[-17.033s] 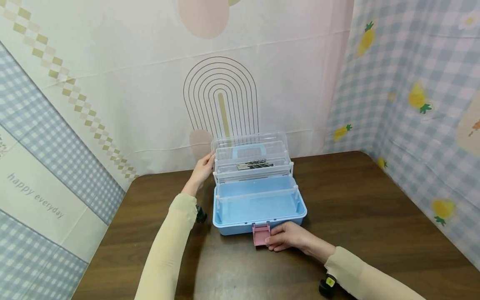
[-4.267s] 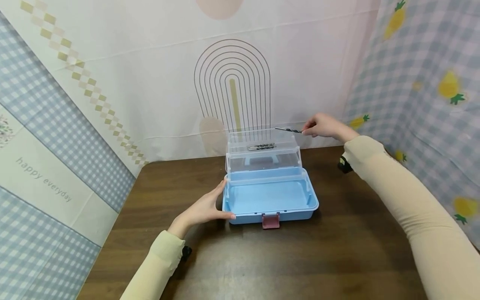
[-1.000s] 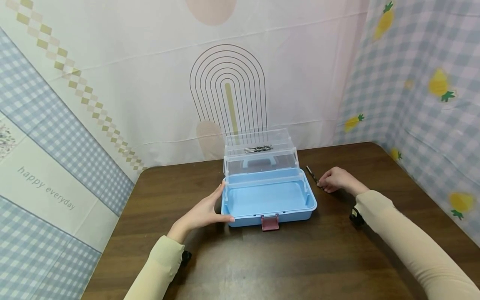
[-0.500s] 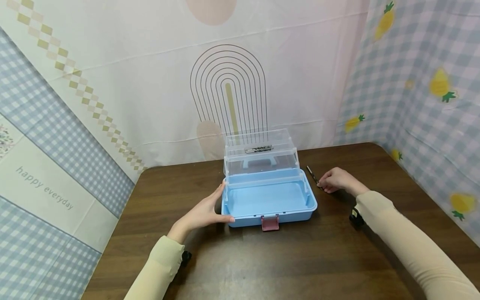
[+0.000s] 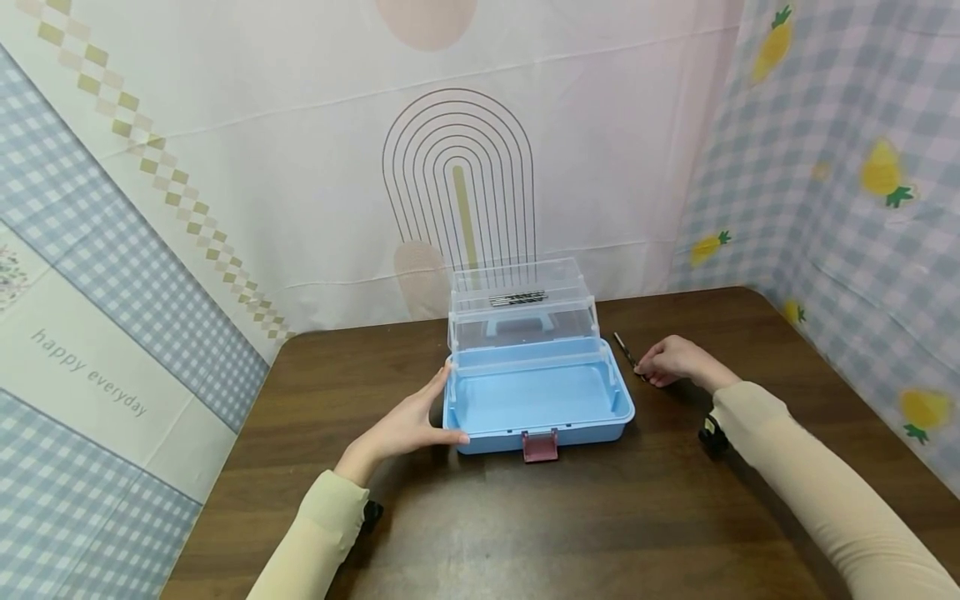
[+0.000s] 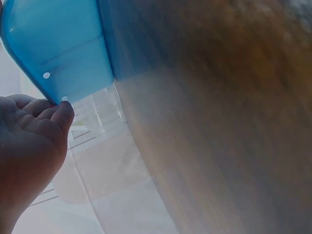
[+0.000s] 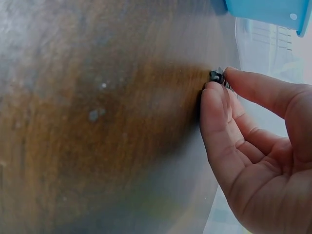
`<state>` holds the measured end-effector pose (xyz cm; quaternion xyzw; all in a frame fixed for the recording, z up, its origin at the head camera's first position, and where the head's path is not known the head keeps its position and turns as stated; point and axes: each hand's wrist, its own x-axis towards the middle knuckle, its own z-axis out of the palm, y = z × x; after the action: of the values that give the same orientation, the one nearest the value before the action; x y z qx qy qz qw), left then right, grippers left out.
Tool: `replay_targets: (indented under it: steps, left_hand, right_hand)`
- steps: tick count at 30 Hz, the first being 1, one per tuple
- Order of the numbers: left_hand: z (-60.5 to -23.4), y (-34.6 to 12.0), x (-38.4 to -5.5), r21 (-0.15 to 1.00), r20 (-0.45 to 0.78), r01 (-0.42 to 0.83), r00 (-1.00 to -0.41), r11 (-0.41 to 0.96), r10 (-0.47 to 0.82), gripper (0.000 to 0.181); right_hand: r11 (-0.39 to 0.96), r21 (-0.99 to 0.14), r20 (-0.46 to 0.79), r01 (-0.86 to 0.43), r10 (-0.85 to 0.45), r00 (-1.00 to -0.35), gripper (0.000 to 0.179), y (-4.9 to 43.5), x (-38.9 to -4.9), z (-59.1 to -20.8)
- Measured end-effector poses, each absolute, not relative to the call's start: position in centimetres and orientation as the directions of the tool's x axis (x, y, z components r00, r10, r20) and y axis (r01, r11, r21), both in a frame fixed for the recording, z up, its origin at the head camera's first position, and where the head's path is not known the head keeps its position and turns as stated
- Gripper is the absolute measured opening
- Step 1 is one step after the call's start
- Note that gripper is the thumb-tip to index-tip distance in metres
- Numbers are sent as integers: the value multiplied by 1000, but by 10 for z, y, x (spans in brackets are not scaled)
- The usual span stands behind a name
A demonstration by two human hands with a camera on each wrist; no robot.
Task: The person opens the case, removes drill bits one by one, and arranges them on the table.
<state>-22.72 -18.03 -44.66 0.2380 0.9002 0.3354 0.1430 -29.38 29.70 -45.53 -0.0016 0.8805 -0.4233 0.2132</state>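
A blue toolbox [image 5: 536, 396] stands on the table with its clear lid [image 5: 517, 271] up and its clear trays raised. My left hand [image 5: 401, 427] holds the box's left end, thumb at the front corner and fingers along the side rim. In the left wrist view, the fingers [image 6: 62, 117] meet the box's edge. Right of the box, my right hand [image 5: 675, 360] pinches the near end of a dark twist drill bit [image 5: 624, 348] lying at the table surface. Its fluted tip [image 7: 216, 76] shows between thumb and fingers. Several more drill bits [image 5: 517, 298] lie in the upper tray.
A pink latch [image 5: 540, 447] hangs down at the box's front. The brown wooden table [image 5: 480, 525] reaches back to a patterned cloth wall [image 5: 322, 208]. A checked cloth [image 5: 840, 250] with pineapples hangs along the right side.
Since about four seconds ago, my right hand has brought the drill bit down from above the trays to the table. Earlier still, it held the pink latch. Over the last second, nothing visibly moved.
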Motion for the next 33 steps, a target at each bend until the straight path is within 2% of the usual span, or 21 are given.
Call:
replay_targets:
  steps: [16,33]
  left_hand:
    - [-447,-180,-227,675,-91,338,-844,656,529,124]
    - [-446,-181,-226,683,-74,353,-838,640,541,122]
  right_hand:
    - [653,-736,-375,180,-172,-911,27,299,-302,-450]
    - [640,-762,-242,92,-150,-958,39,304,-330,-401]
